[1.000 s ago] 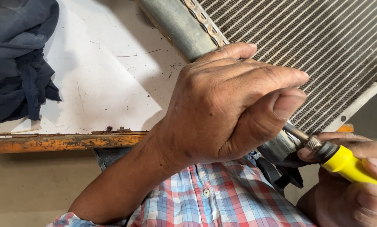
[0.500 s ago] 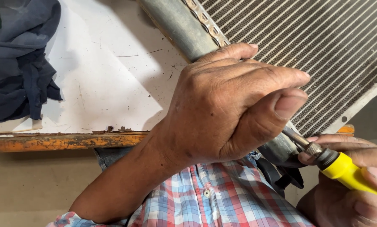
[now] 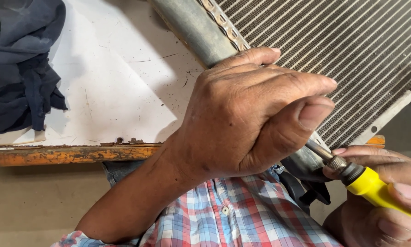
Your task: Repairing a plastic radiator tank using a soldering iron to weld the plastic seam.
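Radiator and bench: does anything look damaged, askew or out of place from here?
The bench edge is rusted, its orange paint flaking, and the white bench top is scratched and scuffed. A dark blue cloth lies crumpled at its left. The radiator fins look regular where visible; the left hand hides the spot the yellow-handled screwdriver touches.

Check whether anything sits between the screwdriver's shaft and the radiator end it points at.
The left hand does: wrapped over the radiator's end tank, its thumb covers the spot where the screwdriver shaft disappears, so the tip is hidden. The right hand grips the yellow handle. Nothing else visibly intervenes.
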